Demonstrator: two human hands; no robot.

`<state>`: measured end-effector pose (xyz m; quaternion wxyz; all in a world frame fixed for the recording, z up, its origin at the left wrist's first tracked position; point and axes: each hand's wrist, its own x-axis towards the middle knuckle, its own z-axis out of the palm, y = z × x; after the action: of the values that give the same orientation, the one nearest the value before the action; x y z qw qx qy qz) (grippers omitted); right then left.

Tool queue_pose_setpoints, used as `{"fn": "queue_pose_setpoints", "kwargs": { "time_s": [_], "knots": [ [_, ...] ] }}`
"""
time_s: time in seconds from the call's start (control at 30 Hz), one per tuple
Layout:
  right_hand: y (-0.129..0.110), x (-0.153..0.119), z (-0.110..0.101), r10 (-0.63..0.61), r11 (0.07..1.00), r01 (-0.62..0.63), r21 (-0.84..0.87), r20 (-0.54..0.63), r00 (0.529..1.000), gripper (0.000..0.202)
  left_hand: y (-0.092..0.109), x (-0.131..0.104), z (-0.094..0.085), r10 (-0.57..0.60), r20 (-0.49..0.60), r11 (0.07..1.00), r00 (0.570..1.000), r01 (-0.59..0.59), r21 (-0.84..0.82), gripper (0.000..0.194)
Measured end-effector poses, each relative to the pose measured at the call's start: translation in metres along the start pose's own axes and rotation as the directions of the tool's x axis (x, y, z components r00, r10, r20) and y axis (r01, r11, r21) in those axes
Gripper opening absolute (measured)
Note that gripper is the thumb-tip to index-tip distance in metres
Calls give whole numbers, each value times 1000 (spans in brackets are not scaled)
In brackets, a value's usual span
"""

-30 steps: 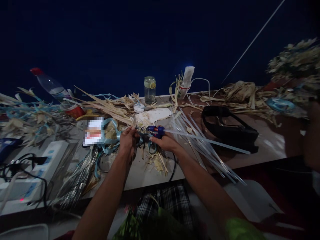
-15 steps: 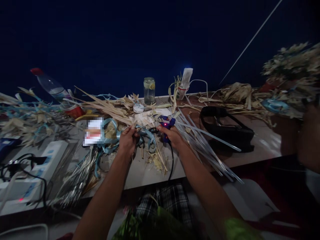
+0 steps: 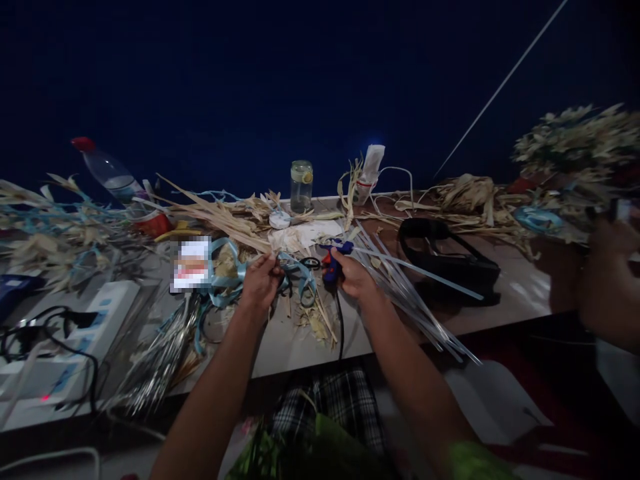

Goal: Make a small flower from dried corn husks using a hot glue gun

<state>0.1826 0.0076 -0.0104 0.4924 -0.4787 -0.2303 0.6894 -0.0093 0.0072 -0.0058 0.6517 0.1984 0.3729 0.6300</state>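
Where the table (image 3: 287, 350) begins on the left, a white power strip (image 3: 114, 313) runs slantwise toward the front edge, with a clear bottle (image 3: 113, 175) leaning behind it. Next comes a bundle of thin shiny stems (image 3: 163, 353), its lower end near that edge. Dry husks (image 3: 220, 217) point toward the left hand (image 3: 261, 280), whose fingertips are pinched together; what lies between them is too small to tell. Blue ribbon (image 3: 307, 287) loops through the narrow gap between the hands, and tabletop shows between the forearms down to the front edge. The right hand (image 3: 354, 275) grasps a blue glue gun (image 3: 332, 263) just right of that ribbon, its cord (image 3: 341, 327) trailing to the edge. A glue stick (image 3: 420, 263) juts rightward from the gun, above loose clear sticks (image 3: 425, 327) and up to a black headset (image 3: 450, 263), limiting room on that side. Farther right is another person's hand (image 3: 610, 267).
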Motion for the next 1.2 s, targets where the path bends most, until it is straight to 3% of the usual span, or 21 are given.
{"fn": "queue_pose_setpoints", "kwargs": {
  "time_s": [0.13,0.33,0.47,0.6,0.7,0.8,0.87,0.97,1.03,1.1,1.2],
  "knots": [
    [-7,-4,1,139,986,-142,91,34,990,22,-1,-1,1,96,-20,994,995,-95,63,22],
    [-14,-16,-6,178,975,-190,118,104,978,26,-2,-3,0,183,12,971,983,-183,156,20],
    [-17,-23,-16,236,963,-252,98,148,960,42,-3,-4,0,199,52,958,979,-205,198,19],
    [-15,-28,-23,293,955,-295,-18,169,941,66,-3,-6,1,199,79,961,977,-210,179,20],
    [-13,-36,-25,353,908,-317,-274,93,931,74,-1,-8,2,193,87,965,977,-205,162,20],
    [-12,-48,-24,265,769,-220,-600,-14,964,60,0,-11,5,182,83,968,980,-193,162,21],
    [-14,-55,-17,103,730,-33,-683,63,993,45,0,-13,6,174,101,967,980,-189,168,22],
    [-14,-54,4,-194,787,267,-556,188,963,22,-2,-15,7,146,156,963,977,-177,203,21],
    [-11,-45,23,-328,798,390,-459,212,921,23,-4,-14,6,119,180,963,977,-158,220,20],
    [-3,-33,40,-317,847,403,-346,279,907,27,-6,-12,4,93,188,965,978,-135,226,21],
    [10,-18,59,-247,924,319,-211,308,919,22,-7,-9,1,92,173,966,981,-130,223,21]
  ]
}}
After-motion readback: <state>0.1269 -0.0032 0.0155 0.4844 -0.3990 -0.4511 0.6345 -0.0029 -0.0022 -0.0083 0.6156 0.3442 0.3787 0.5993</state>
